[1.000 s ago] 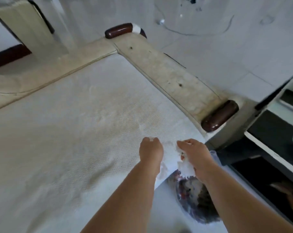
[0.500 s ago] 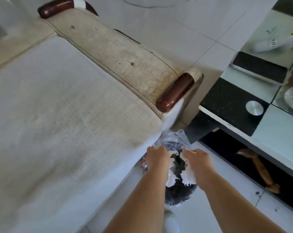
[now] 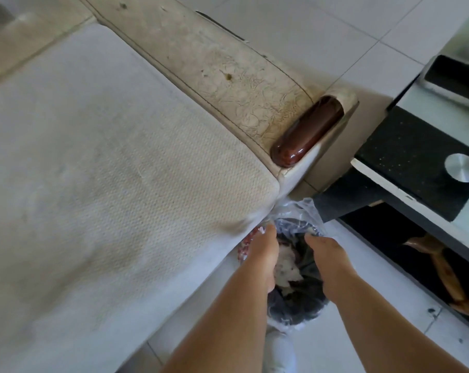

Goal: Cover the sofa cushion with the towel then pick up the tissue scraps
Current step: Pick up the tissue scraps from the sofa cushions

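Reaching over the lined bin (image 3: 295, 305) at lower centre, the left hand (image 3: 265, 251) and right hand (image 3: 327, 254) had let go; fingers hung loosely spread. Tissue scraps (image 3: 287, 270), clutched 0.5 s before, lay inside; the towel (image 3: 107, 157) covered the cushion.

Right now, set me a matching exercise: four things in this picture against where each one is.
Things
1. towel
2. tissue scraps
3. wooden armrest cap
4. round metal disc

Places
a. on the black tabletop at the right
b. spread over the sofa cushion
c. at the front end of the sofa arm
d. in the lined bin, between the two hands

Pairs: 1-b, 2-d, 3-c, 4-a
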`<state>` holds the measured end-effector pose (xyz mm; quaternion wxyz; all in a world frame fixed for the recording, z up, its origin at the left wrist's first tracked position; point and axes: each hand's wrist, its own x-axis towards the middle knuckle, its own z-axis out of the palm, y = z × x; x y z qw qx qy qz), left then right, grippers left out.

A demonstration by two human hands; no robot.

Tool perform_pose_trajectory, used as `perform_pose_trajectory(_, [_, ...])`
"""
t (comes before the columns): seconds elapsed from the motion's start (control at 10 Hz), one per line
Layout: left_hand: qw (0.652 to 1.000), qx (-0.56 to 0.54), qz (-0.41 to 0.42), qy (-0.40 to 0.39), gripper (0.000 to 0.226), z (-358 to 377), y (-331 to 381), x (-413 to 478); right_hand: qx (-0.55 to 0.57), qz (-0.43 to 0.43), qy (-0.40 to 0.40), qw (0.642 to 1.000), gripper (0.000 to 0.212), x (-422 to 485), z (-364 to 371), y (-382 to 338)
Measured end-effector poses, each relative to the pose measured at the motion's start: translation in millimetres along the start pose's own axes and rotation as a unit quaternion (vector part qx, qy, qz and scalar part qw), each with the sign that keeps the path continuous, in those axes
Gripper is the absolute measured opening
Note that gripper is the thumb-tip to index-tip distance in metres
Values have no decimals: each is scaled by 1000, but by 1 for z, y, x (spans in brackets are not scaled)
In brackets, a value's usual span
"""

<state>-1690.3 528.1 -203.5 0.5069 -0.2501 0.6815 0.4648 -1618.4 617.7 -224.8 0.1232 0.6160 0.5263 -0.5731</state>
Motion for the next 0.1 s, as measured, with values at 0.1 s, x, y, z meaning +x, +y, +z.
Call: perform_pose_trajectory(0.1, [1000,6,13,24,49,-16,7,-5,-26,-60,-20,998,30,-4,1,-6])
